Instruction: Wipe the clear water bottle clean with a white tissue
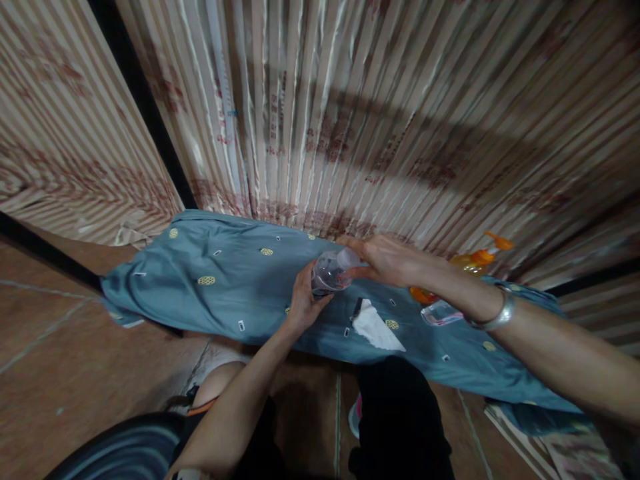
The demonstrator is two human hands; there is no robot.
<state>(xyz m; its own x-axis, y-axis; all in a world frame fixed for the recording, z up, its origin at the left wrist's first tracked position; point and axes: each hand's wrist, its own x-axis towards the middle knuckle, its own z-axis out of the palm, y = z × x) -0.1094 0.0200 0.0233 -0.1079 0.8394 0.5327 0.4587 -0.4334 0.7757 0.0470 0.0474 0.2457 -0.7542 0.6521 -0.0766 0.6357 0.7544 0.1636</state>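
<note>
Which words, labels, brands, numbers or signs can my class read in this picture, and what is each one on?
None can be read for certain.
Striped curtain: red marks resembling characters, too blurred to read.
Blue-green cloth: small framed rectangles, any marks inside too small to read.
Clear bottle in the left hand: no legible text.
Orange-topped pump bottle: no legible text.

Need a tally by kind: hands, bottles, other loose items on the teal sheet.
Hands: 2 (left hand, right hand)
Bottles: 2 (clear bottle, orange-pump bottle)
White cloth-like piece: 1
Clear item, partly hidden, exact type unclear: 1
Total: 6
</note>
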